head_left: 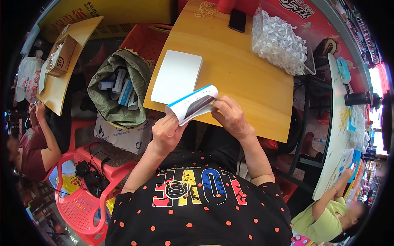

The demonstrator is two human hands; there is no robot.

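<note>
A printed paper sheet (189, 102), white with a blue edge and a dark picture, is curled into a loose roll over the table's near edge. My left hand (167, 130) grips its left end with closed fingers. At its right end, my right hand (232, 117) pinches the paper's edge. Just beyond, a stack of white sheets (176, 76) lies on the wooden table (246, 94). Left of the table, an olive woven sack (102, 92) stands open with several rolled papers (123, 87) inside.
A clear bin (310, 65) of white paper strips (279, 37) stands at the table's far right, beside a black phone (237, 20). Rubber bands (206, 10) lie at the far edge. A red plastic chair (84, 205) is at left. Other people sit at both sides.
</note>
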